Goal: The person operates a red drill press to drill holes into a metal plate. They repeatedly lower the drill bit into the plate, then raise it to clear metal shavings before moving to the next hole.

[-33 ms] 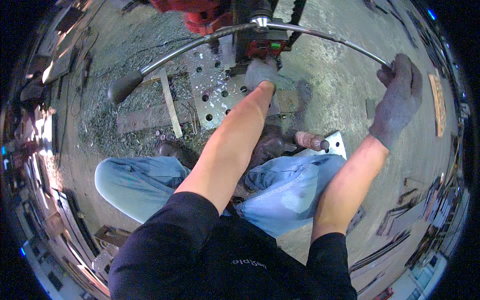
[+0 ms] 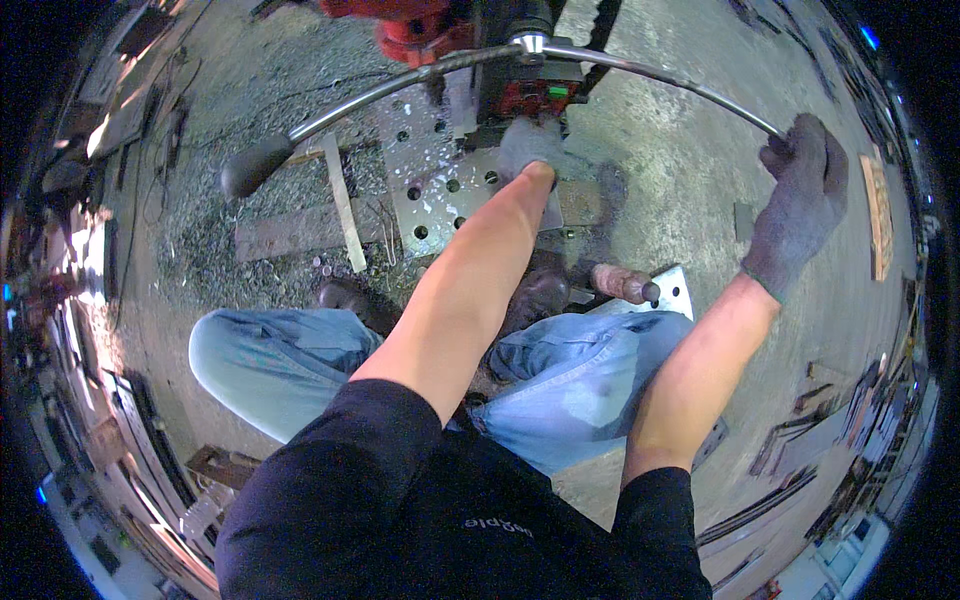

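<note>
In front of me stands a red and black machine (image 2: 500,70) that looks like a magnetic drill. A long curved metal feed handle (image 2: 665,77) crosses it, with a black knob (image 2: 252,170) on its left end. My right hand (image 2: 800,205), in a grey glove, is closed round the handle's right end. Against the machine's lower front panel rests my left hand (image 2: 530,145), also gloved; its fingers are hidden, so their hold does not show. Beneath the machine lies a flat steel plate (image 2: 425,205) with several round holes and whitish wet splashes.
Metal shavings (image 2: 200,235) are strewn over the floor on the left, near a thin metal strip (image 2: 345,205). A plastic bottle (image 2: 622,283) lies by my right knee, next to a small holed plate (image 2: 675,290). Long metal stock (image 2: 800,440) lies at the right.
The view has shifted very slightly. Both hands keep the same places on the handle and at the machine's front.
</note>
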Action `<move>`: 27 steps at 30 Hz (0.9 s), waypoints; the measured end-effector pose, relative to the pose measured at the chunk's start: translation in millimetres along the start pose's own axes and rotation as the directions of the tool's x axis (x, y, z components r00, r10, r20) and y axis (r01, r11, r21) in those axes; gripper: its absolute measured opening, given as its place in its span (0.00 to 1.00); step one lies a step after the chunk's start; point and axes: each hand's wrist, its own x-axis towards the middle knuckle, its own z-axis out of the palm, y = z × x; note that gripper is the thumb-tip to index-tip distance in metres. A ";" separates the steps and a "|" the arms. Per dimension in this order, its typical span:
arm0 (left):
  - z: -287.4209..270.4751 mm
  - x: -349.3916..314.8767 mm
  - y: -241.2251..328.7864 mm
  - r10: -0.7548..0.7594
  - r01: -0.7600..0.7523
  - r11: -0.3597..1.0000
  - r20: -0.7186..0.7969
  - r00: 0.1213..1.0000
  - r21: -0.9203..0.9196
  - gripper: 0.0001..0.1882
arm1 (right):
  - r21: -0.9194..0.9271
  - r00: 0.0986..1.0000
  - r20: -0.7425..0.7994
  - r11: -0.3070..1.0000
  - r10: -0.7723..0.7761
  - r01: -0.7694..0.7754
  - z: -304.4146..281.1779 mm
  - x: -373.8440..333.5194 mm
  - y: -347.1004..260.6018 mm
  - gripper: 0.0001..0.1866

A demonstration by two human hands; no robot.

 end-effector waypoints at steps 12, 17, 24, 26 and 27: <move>-153.4 -19.9 -185.0 0.092 -0.110 0.990 -0.170 0.981 -0.094 0.18 | -0.717 0.827 0.521 0.418 -0.210 0.558 -23.1 8.3 -25.7 0.29; -213.6 38.4 -307.1 0.033 -0.009 0.998 -0.459 0.888 0.055 0.27 | -0.721 0.744 0.662 0.355 0.097 0.595 -13.6 16.8 -17.4 0.28; -173.9 1.1 -264.0 -0.011 0.002 0.977 0.042 0.999 0.215 0.28 | -0.730 0.713 0.683 0.196 0.159 0.655 -11.1 -7.9 23.4 0.28; -159.1 29.3 -327.6 0.191 -0.180 0.976 -0.085 0.978 0.124 0.27 | -0.716 0.715 0.690 0.254 0.113 0.651 12.2 -35.5 37.8 0.29; -158.6 31.5 -329.3 0.023 -0.006 0.969 -0.068 0.997 0.249 0.25 | -0.735 0.728 0.669 0.272 0.145 0.621 12.0 -57.1 43.7 0.30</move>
